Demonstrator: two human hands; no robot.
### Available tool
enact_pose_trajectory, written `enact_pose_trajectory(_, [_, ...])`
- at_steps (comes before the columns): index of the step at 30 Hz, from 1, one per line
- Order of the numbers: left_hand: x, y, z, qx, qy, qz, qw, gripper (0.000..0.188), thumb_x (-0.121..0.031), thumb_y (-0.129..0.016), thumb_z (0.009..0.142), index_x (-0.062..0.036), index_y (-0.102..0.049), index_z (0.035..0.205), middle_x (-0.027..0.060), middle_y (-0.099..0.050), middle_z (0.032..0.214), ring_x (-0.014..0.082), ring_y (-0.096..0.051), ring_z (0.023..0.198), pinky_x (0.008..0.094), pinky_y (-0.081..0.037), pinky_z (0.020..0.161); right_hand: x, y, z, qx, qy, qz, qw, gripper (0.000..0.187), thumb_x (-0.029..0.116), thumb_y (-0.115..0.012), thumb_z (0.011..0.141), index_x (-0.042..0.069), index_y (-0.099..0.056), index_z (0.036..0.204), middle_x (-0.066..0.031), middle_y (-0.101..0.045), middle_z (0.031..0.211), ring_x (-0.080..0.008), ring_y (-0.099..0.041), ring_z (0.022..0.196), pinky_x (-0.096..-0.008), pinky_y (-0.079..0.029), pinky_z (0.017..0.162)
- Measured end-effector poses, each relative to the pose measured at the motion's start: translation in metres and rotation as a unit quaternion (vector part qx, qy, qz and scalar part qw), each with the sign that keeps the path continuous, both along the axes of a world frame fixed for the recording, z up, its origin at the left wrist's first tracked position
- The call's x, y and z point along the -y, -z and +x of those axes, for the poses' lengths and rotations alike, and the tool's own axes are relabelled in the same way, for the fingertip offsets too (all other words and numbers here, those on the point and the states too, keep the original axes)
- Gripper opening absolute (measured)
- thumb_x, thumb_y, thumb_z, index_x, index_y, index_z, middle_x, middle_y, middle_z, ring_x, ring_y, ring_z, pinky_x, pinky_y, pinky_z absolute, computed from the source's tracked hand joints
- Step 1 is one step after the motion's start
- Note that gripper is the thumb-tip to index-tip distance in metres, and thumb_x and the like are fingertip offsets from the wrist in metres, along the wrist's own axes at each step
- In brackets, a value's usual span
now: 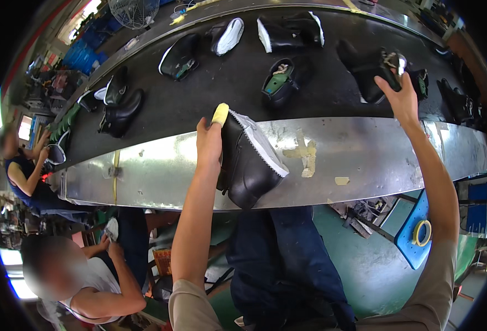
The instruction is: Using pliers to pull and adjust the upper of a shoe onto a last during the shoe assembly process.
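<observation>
In my left hand (210,138) is a black boot (246,171), its toe pointing down toward me and its white, saw-edged sole facing right. A yellow cover wraps the thumb of this hand; the other fingers are mostly hidden behind the boot. My right arm stretches out to the far right, where my right hand (402,96) grips the top part of another black boot (367,71) on the dark belt (210,96). Thumb and fingers lie on either side of that boot's shaft. Another dark boot (420,83) with green inside lies just right of this hand.
Several black boots, some with white soles, lie along the belt, including an upright one (281,85) with green inside. A metal ledge (161,165) with tape patches runs before me. Two people sit at left. A blue stool (411,237) holds a tape roll (421,233).
</observation>
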State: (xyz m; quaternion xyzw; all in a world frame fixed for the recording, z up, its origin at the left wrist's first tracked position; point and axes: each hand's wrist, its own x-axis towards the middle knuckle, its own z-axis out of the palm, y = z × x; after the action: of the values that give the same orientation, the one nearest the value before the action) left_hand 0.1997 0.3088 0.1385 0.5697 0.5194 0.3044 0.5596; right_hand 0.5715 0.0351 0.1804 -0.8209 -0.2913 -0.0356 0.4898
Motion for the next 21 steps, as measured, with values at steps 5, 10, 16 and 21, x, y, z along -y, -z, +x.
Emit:
enact_pose_trajectory(5, [-0.009,-0.010,0.022,0.025,0.114,-0.071,0.991,0.047,-0.031,-0.055,0.097,0.0044,-0.060,0.127,0.0113,-0.067,0.111,0.0209,-0.065,0.098,0.0369,-0.051,0.090,0.017,0.031,0.032,0.196,0.118,-0.227,0.947,0.071,0.063,-0.076,0.082,0.009,-0.058,0.125,-0.0189,-0.072,0.105,-0.0440,-0.067,0.102,-0.0492,-0.051,0.086])
enact_pose_trajectory(10, [-0.013,-0.005,0.025,-0.012,0.081,-0.029,0.996,0.051,-0.029,-0.069,0.087,0.0084,-0.061,0.121,0.0192,-0.069,0.110,0.0273,-0.069,0.100,0.0381,-0.053,0.090,0.038,0.022,-0.082,0.123,-0.005,-0.033,0.992,0.036,0.036,-0.072,0.097,0.011,-0.064,0.121,-0.0019,-0.066,0.086,-0.0160,-0.064,0.075,-0.0330,-0.049,0.068])
enact_pose_trajectory(16, [0.069,-0.054,-0.053,0.461,0.109,-0.083,0.877,0.035,-0.031,-0.054,0.104,-0.0062,-0.061,0.127,0.0109,-0.069,0.118,0.0282,-0.067,0.110,0.0434,-0.054,0.100,0.092,0.021,-0.272,-0.422,-0.228,-0.055,0.876,0.053,0.045,-0.059,0.105,0.001,-0.060,0.134,-0.0014,-0.065,0.084,-0.0094,-0.054,0.069,-0.0252,-0.045,0.064])
enact_pose_trajectory(21, [0.210,-0.023,-0.129,0.458,-0.055,-0.090,0.883,0.037,-0.029,-0.053,0.105,-0.0115,-0.053,0.138,0.0107,-0.055,0.144,0.0271,-0.054,0.133,0.0475,-0.045,0.112,0.125,0.052,-0.327,-0.566,-0.232,0.060,0.789,0.063,0.052,-0.059,0.102,0.000,-0.054,0.137,-0.0043,-0.066,0.094,-0.0099,-0.054,0.070,-0.0262,-0.046,0.064])
